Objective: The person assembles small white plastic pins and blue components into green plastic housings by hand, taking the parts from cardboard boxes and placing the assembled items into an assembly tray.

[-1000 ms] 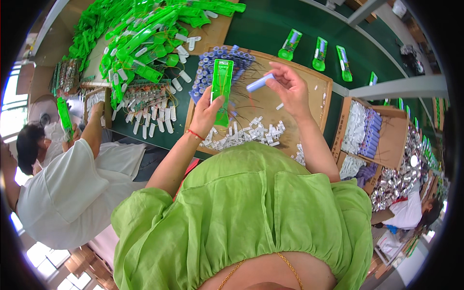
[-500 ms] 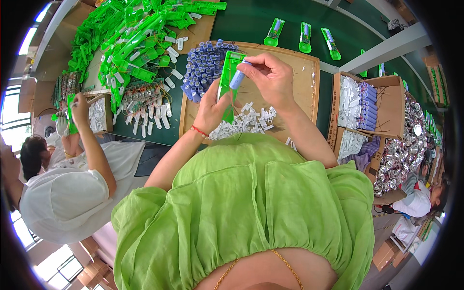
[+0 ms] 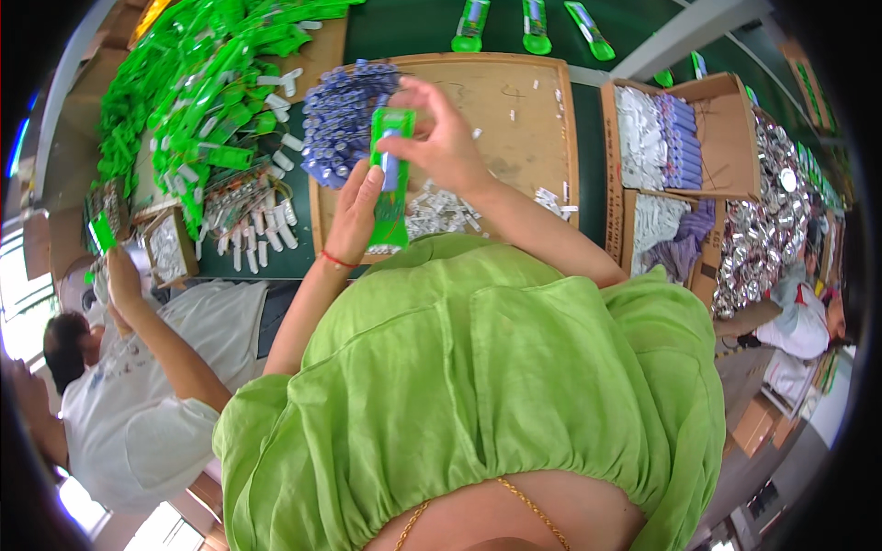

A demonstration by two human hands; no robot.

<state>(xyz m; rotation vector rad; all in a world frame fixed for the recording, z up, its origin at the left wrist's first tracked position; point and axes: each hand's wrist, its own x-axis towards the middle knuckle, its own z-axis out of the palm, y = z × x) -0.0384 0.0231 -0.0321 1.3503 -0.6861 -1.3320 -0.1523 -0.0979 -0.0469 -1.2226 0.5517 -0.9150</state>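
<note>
A long green plastic housing stands nearly upright in my left hand, whose fingers are wrapped round its left edge. Inside its upper part lies a blue cylindrical battery. My right hand reaches over from the right, its thumb against the battery and its other fingers stretched out apart, slightly blurred. Behind the housing, a pile of blue batteries rests on the left side of a wood-rimmed tray. Small white plastic pieces lie scattered near my right forearm.
Green housings with wires and white parts are heaped at the left. Three filled housings lie on the green table beyond the tray. Cardboard boxes and shiny metal parts stand right. A person in white works at my left.
The battery, earlier pinched in my right fingers at a slant, now sits inside the housing. My right fingers have spread. The housing is turned more face-up, and the whole view has shifted.
</note>
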